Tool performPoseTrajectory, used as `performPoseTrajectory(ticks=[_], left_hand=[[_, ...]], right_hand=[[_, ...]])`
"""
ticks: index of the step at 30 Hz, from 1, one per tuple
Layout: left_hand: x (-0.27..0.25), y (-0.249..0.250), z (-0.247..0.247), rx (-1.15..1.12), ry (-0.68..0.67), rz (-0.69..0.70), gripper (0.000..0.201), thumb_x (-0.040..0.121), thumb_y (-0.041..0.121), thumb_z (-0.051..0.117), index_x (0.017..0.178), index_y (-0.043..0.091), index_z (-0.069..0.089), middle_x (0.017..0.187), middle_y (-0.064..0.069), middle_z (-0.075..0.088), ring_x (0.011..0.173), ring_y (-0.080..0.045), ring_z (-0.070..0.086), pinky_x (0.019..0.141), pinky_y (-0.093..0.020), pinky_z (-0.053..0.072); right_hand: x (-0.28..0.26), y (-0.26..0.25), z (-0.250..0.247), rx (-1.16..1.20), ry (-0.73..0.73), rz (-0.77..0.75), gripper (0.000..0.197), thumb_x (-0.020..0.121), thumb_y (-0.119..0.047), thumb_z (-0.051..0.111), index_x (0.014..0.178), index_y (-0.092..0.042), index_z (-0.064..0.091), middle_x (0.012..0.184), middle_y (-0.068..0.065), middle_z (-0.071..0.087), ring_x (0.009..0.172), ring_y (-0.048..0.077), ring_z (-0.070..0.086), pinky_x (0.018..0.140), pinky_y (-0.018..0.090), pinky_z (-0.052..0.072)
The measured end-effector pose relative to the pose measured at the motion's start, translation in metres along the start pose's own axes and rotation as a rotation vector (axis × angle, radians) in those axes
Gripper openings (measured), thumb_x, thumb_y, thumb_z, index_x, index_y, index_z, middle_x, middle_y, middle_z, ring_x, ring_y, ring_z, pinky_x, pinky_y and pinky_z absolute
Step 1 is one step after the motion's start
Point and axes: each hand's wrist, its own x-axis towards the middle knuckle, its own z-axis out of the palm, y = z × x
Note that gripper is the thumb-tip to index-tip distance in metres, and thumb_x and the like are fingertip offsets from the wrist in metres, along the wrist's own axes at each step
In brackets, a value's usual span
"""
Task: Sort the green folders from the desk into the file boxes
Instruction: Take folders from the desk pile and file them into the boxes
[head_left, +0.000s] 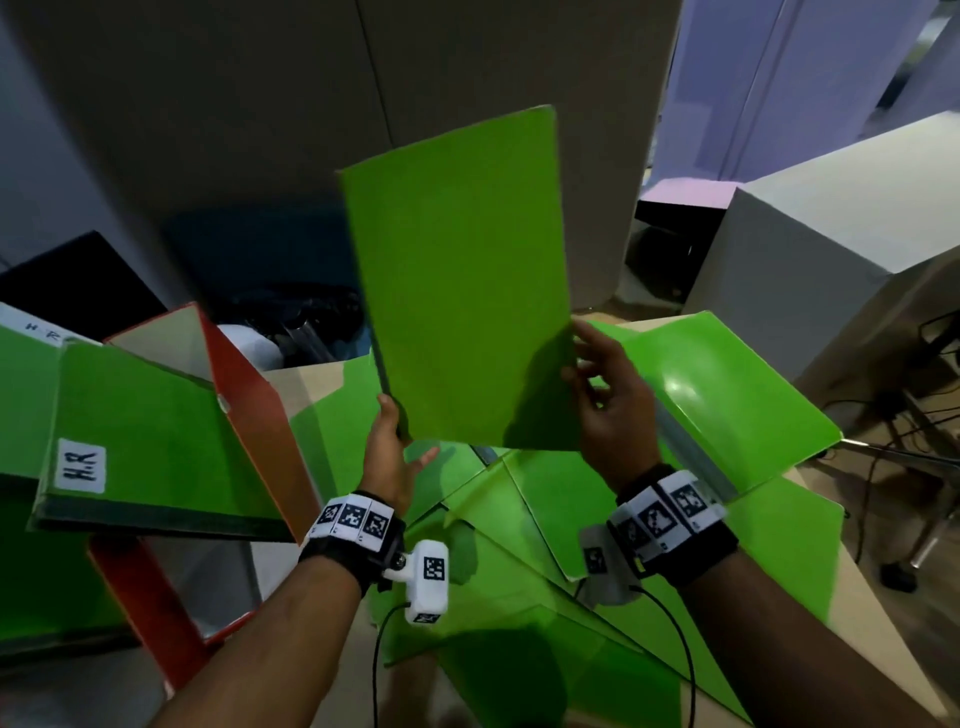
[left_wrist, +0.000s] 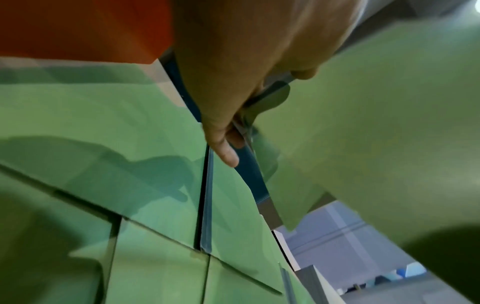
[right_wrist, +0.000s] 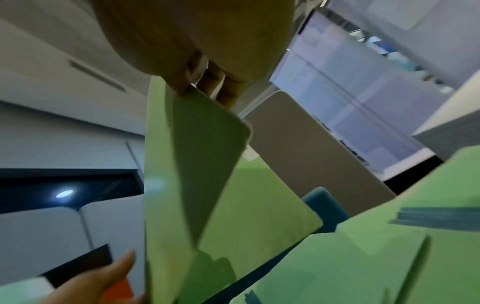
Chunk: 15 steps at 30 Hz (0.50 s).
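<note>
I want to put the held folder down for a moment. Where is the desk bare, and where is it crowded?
Little is bare. One tan strip of desk shows between the red file box and the green folders. Another runs along the near right edge. The middle, under the held folder, is crowded with overlapping folders.

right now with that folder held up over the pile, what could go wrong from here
1. The raised green folder is held only at its bottom corners by the left hand and right hand; it might flop or slip.
2. The loose folders overlap on the desk, and one juts past the edge, so a bump could slide it off.
3. The orange file box leans, so pushing another in may tip it.
</note>
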Motion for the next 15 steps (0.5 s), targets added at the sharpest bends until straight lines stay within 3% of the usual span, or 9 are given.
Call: performPoseTrajectory(ticks=[3, 6, 8, 10, 15], left_hand=[[0.000, 0.004, 0.002, 0.094, -0.024, -0.052, 0.066, 0.090, 0.071, 0.029, 0.141, 0.032, 0.042, 0.146, -0.003, 0.047, 0.129, -0.028, 0.046, 0.087, -0.044, 0.047], [-0.001, 0.008, 0.000, 0.132, -0.027, -0.041, 0.069, 0.089, 0.076, 0.016, 0.139, 0.038, 0.043, 0.139, 0.006, 0.051, 0.125, -0.025, 0.048, 0.100, -0.053, 0.036], [-0.001, 0.012, -0.003, 0.117, -0.044, -0.035, 0.075, 0.087, 0.079, 0.012, 0.142, 0.038, 0.041, 0.142, 0.009, 0.050, 0.126, -0.022, 0.047, 0.105, -0.055, 0.031], [0.001, 0.017, -0.006, 0.053, -0.035, -0.029, 0.079, 0.086, 0.080, 0.013, 0.141, 0.034, 0.044, 0.142, 0.006, 0.052, 0.125, -0.022, 0.049, 0.103, -0.053, 0.035], [0.004, 0.038, -0.008, -0.054, 0.078, 0.064, 0.076, 0.091, 0.073, 0.012, 0.138, 0.025, 0.049, 0.137, 0.000, 0.055, 0.120, -0.023, 0.053, 0.097, -0.049, 0.040]], right_hand=[[-0.014, -0.014, 0.016, 0.021, -0.080, -0.094, 0.047, 0.090, 0.004, 0.054, 0.130, -0.021, 0.053, 0.114, -0.014, 0.058, 0.100, -0.008, 0.056, 0.076, 0.020, 0.056], [-0.023, -0.023, 0.024, -0.020, -0.117, -0.248, 0.039, 0.093, -0.010, 0.051, 0.130, -0.022, 0.049, 0.105, 0.008, 0.066, 0.091, 0.019, 0.064, 0.067, 0.038, 0.057], [-0.027, -0.028, 0.028, -0.025, -0.160, -0.298, 0.035, 0.096, -0.016, 0.050, 0.130, -0.021, 0.047, 0.098, 0.019, 0.066, 0.082, 0.030, 0.063, 0.061, 0.042, 0.054], [-0.031, -0.031, 0.030, -0.021, -0.212, -0.319, 0.033, 0.098, -0.020, 0.047, 0.131, -0.022, 0.046, 0.096, 0.020, 0.065, 0.079, 0.033, 0.062, 0.061, 0.044, 0.053], [-0.032, -0.023, 0.029, -0.027, -0.266, -0.277, 0.042, 0.093, -0.009, 0.050, 0.132, -0.025, 0.047, 0.096, 0.015, 0.065, 0.080, 0.027, 0.063, 0.065, 0.039, 0.055]])
